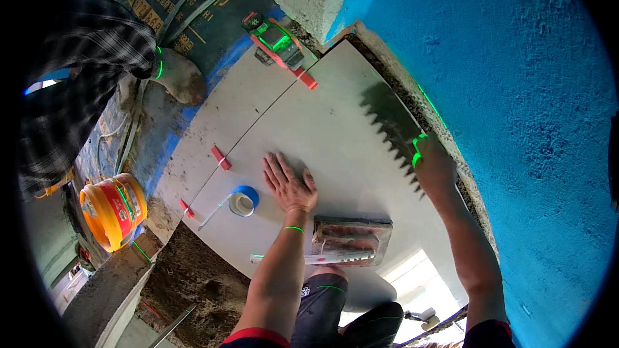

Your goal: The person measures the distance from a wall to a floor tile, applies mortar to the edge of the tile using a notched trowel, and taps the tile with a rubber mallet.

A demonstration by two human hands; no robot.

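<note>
My left hand [288, 183] lies flat with fingers apart on a large pale tile [329, 129]. My right hand [435, 164] grips a notched metal trowel [390, 119] along the tile's right edge, teeth facing left. A blue-and-white tape roll [243, 200] sits left of my left hand, beside a thin pale strip. Below that hand, a dirty float [351, 238] lies on the tile with a long white strip [332, 258] across it. Red clips [220, 158] sit along the seam at the left, and an orange-black laser level [277, 45] stands at its far end.
A blue wall [516, 90] borders the right, with a rough gap along its foot. At upper left, another person in plaid [84, 84] is beside cables on a printed sheet. An orange bucket [113, 212] sits at left, near rough dark ground [190, 277]. My knees show at the bottom.
</note>
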